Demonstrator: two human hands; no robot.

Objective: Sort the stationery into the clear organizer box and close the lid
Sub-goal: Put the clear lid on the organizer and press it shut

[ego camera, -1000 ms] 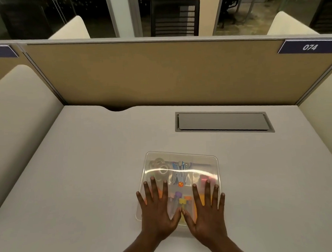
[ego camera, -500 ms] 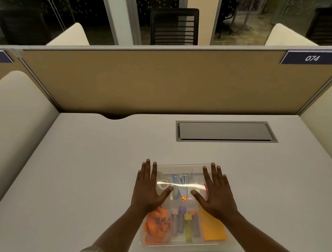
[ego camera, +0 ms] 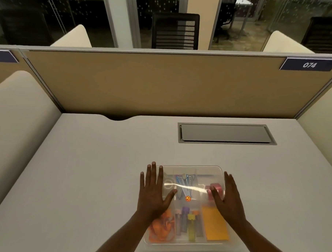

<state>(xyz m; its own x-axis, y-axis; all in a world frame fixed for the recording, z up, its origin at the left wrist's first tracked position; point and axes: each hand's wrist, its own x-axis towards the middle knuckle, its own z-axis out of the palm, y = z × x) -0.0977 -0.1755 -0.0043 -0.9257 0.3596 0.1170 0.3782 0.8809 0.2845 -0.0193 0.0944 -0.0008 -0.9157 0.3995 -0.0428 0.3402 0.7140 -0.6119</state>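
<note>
The clear organizer box (ego camera: 193,168) lies on the desk near its front edge, its clear lid down over the compartments. Through the lid I see orange bands (ego camera: 162,230), several highlighters (ego camera: 190,225), an orange sticky pad (ego camera: 216,224), blue clips (ego camera: 184,184), tape rolls (ego camera: 168,183) and a red item (ego camera: 215,188). My left hand (ego camera: 154,195) rests flat, fingers spread, on the lid's far left part. My right hand (ego camera: 228,197) rests flat along the lid's right edge.
A grey cable hatch (ego camera: 225,133) is set into the desk at the back right. A tan partition (ego camera: 159,84) closes the far side, and cream side panels (ego camera: 18,121) stand left and right. Bare desk surface surrounds the box.
Both hands slid from the lid's near edge toward its far half and moved apart, the right one out to the right edge. The view tilted, so the box sits lower in frame.
</note>
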